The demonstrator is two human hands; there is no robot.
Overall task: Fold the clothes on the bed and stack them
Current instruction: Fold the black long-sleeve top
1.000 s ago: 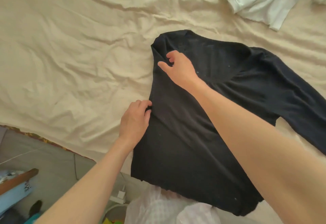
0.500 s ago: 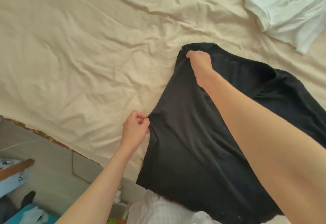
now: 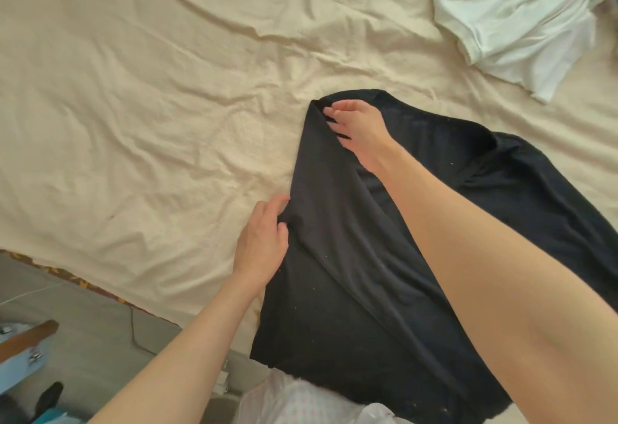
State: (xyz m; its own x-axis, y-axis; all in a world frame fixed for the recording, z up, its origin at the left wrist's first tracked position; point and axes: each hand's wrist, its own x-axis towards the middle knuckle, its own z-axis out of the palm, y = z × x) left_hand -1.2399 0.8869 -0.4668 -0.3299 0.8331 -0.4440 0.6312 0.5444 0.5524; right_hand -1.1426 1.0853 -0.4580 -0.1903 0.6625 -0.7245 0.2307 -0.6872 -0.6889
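A black long-sleeved top is lying at the bed's near edge. The right hand is pinching its far folded corner; the left hand is gripping its left fold. A white garment is sitting toward the far right corner.

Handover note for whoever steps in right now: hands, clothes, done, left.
Left hand: fingers curled on the left edge of the black top, mid-length.
Right hand: lies on the top near its far left corner, fingers fairly straight; grip unclear.
The top lies on the bed sheet, its left side turned over the middle; the near hem hangs off the bed edge.
White garment, far right: unfolded.
Done: first side fold begun.
Left: finish folding the top, fold the white one, stack.
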